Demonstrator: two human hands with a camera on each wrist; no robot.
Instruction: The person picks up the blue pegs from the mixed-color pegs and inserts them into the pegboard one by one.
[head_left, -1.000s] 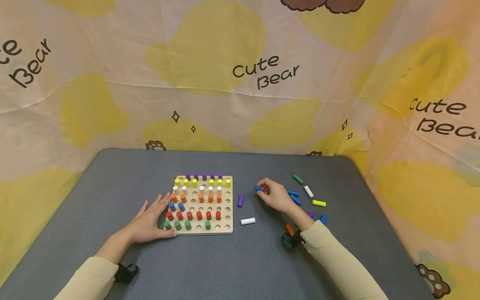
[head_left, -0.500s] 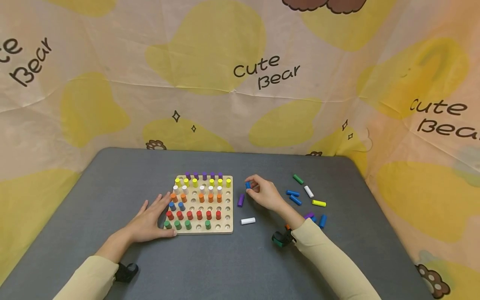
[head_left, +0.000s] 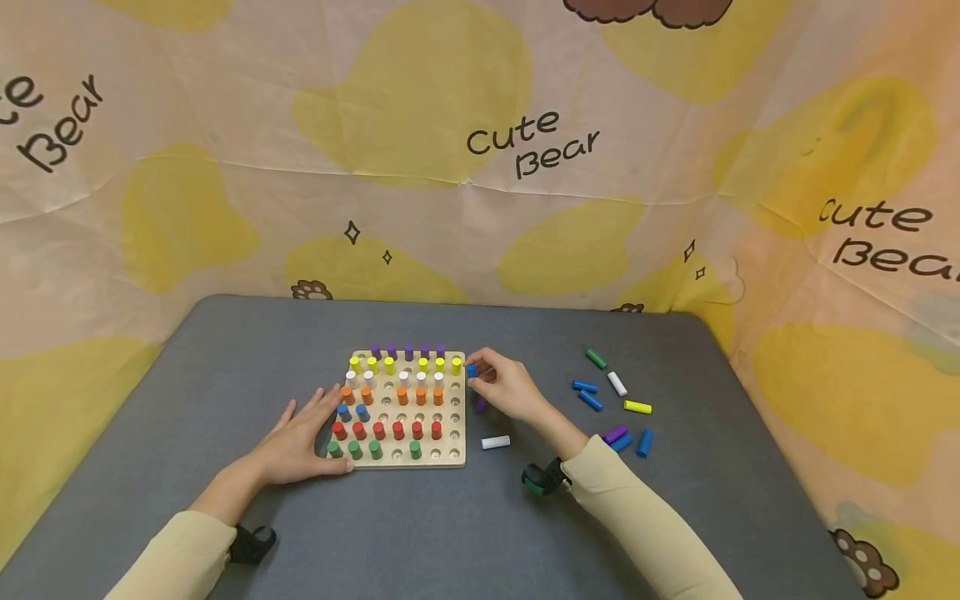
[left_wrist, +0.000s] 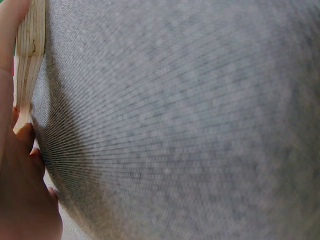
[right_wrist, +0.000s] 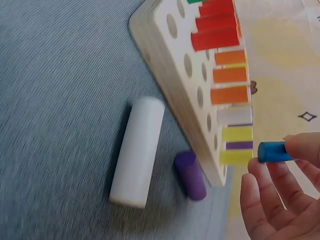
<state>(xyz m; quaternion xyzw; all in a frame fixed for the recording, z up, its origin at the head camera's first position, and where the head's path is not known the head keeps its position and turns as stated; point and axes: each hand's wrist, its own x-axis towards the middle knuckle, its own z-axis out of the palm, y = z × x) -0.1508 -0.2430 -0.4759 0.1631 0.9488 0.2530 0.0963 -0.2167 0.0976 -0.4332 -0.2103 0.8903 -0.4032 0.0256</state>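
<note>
A wooden pegboard [head_left: 390,466] holds rows of coloured pegs: purple, yellow, white, orange, blue, red and green, with some holes bare. Along its left edge rests my left hand [head_left: 295,446], fingers straight, thumb at the near corner; the left wrist view shows that hand [left_wrist: 27,190] against the wooden side. My right hand [head_left: 512,388] pinches a blue peg [right_wrist: 274,151] between thumb and fingers, just off the board's right edge near the yellow row. Below that hand a purple peg [right_wrist: 191,177] lies on the table, partly covered in the head view.
A white peg [head_left: 496,442] lies right of the board. Farther right are scattered loose pegs, among them a green peg [head_left: 596,358], a yellow peg [head_left: 637,407] and several blue ones. The grey table [head_left: 337,542] meets a patterned cloth [head_left: 420,100] behind.
My right hand has carried the blue peg leftward from the loose pegs to the board's right edge, turning it more upright. The left hand has stayed in place.
</note>
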